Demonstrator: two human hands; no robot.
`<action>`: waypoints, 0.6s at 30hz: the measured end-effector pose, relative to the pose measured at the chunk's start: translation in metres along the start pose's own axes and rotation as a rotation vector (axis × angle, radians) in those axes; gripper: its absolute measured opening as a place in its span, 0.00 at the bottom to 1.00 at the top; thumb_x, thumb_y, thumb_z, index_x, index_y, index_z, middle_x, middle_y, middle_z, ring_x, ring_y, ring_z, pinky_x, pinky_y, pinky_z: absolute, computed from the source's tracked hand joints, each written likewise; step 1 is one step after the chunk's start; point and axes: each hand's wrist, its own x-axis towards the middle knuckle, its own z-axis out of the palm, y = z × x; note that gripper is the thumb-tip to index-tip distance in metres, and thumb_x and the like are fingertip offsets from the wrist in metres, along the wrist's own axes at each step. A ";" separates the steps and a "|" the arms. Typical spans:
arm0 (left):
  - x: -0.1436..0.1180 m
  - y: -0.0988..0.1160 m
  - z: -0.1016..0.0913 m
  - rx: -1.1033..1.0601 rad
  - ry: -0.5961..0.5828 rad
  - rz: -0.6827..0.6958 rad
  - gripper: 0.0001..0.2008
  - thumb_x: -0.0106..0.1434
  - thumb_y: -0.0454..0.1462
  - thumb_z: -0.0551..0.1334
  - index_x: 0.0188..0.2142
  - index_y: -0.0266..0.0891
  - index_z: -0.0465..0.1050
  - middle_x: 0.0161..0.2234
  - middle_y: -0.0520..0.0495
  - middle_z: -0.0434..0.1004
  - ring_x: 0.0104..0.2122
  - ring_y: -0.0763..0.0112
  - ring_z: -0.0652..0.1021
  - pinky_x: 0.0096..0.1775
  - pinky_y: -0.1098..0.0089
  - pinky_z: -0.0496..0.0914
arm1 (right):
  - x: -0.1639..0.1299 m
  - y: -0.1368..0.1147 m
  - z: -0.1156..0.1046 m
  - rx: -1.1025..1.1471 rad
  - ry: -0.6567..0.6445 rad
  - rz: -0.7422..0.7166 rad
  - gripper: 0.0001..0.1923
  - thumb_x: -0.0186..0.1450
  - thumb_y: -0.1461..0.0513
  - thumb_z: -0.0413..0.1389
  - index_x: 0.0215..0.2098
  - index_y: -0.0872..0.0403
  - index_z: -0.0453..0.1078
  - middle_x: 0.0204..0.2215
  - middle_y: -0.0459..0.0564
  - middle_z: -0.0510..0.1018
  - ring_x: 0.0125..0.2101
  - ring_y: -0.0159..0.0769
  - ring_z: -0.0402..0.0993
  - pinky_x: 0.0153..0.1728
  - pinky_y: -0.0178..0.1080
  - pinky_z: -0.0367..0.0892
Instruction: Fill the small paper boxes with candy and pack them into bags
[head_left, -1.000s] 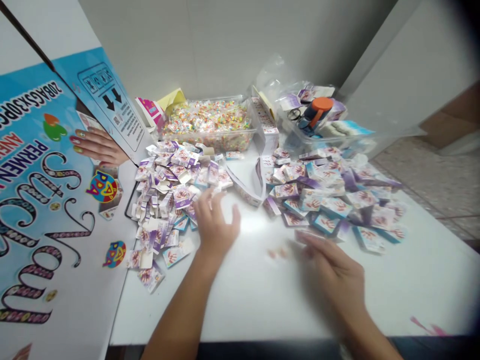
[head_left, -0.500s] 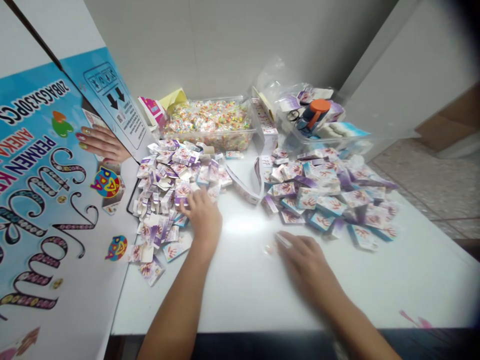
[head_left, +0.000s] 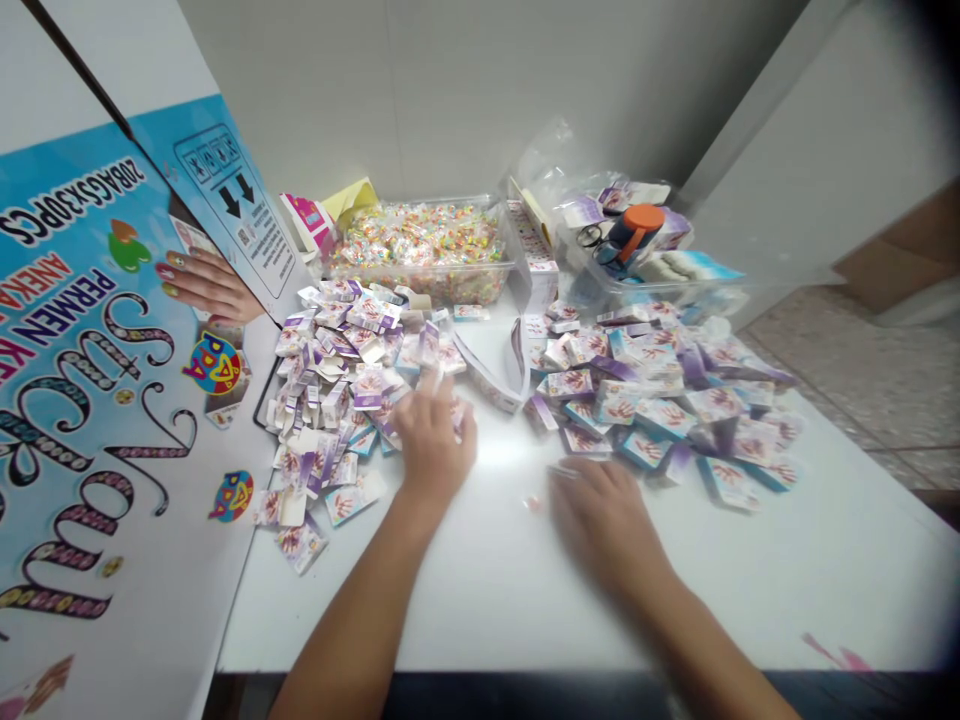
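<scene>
- head view: the left hand [head_left: 431, 440] rests palm down, fingers loosely spread, fingertips touching the near right edge of the left pile of small boxes [head_left: 337, 370]; it is the nearer hand.
- the right hand [head_left: 604, 515] is blurred on the white table [head_left: 825, 560], just before the right pile of flat boxes [head_left: 660, 385]; i cannot tell its finger state.
- a tiny candy [head_left: 531, 503] lies just left of it.

Bare white table [head_left: 495, 590] lies open along the near edge. A left heap of small purple-white cartons [head_left: 337, 385] and a right heap of flat purple-blue packets [head_left: 660, 395] flank a narrow central lane, closed behind by a clear plastic tub of coloured sweets [head_left: 420, 250].
</scene>
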 end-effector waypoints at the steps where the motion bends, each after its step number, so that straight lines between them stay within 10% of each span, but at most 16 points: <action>1: -0.003 0.004 0.001 -0.061 -0.045 0.032 0.20 0.65 0.38 0.60 0.55 0.34 0.70 0.56 0.35 0.73 0.52 0.52 0.68 0.55 0.55 0.59 | 0.002 0.001 -0.001 0.036 0.021 0.033 0.10 0.69 0.62 0.52 0.38 0.55 0.75 0.39 0.57 0.80 0.40 0.46 0.73 0.42 0.49 0.69; 12: -0.016 0.019 0.016 -0.523 -0.223 -0.182 0.11 0.68 0.33 0.54 0.42 0.37 0.75 0.40 0.42 0.78 0.45 0.59 0.70 0.51 0.58 0.65 | 0.052 -0.042 -0.033 0.607 0.215 0.398 0.07 0.65 0.57 0.60 0.36 0.52 0.77 0.24 0.45 0.80 0.24 0.33 0.75 0.30 0.36 0.72; 18: -0.008 0.002 0.009 -0.558 -0.580 0.090 0.23 0.57 0.24 0.53 0.50 0.41 0.72 0.55 0.44 0.75 0.57 0.58 0.67 0.59 0.54 0.59 | 0.093 -0.037 -0.028 0.899 0.293 0.466 0.11 0.64 0.57 0.61 0.44 0.51 0.76 0.22 0.42 0.76 0.19 0.30 0.71 0.21 0.34 0.67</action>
